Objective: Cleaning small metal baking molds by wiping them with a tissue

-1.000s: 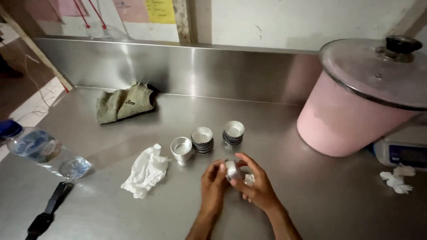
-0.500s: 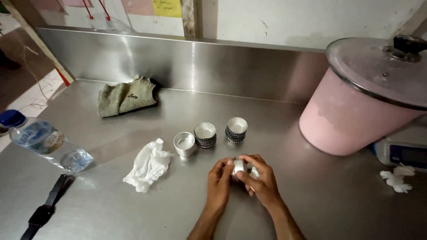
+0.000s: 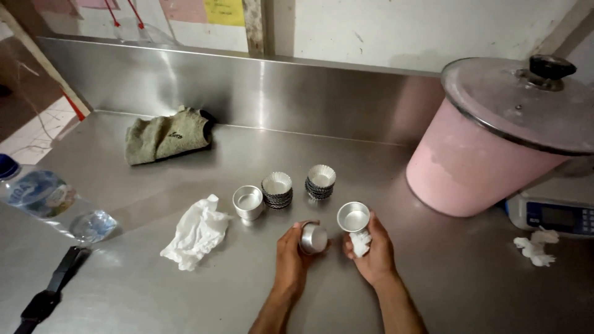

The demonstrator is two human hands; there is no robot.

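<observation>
My left hand (image 3: pixel 291 255) grips a small plain metal cup (image 3: pixel 314 238), tipped on its side. My right hand (image 3: pixel 371 250) holds a second small metal cup (image 3: pixel 353 217) upright by its rim, with a wad of white tissue (image 3: pixel 360 243) tucked in the palm. Just beyond the hands stand another plain metal cup (image 3: pixel 248 202) and two stacks of fluted metal moulds (image 3: pixel 276 189) (image 3: pixel 320 181) on the steel counter (image 3: pixel 185 297).
A crumpled white tissue (image 3: pixel 197 232) lies left of the hands. A green cloth (image 3: pixel 166 135) sits at the back. A plastic water bottle (image 3: pixel 46 201) and a black tool (image 3: pixel 49 291) lie left. A pink lidded bucket (image 3: pixel 495 142), a scale (image 3: pixel 554 214) and tissue scraps (image 3: pixel 535 246) are right.
The hands, joined around one small cup before, have separated; now each hand holds its own metal cup. The view has shifted slightly closer.
</observation>
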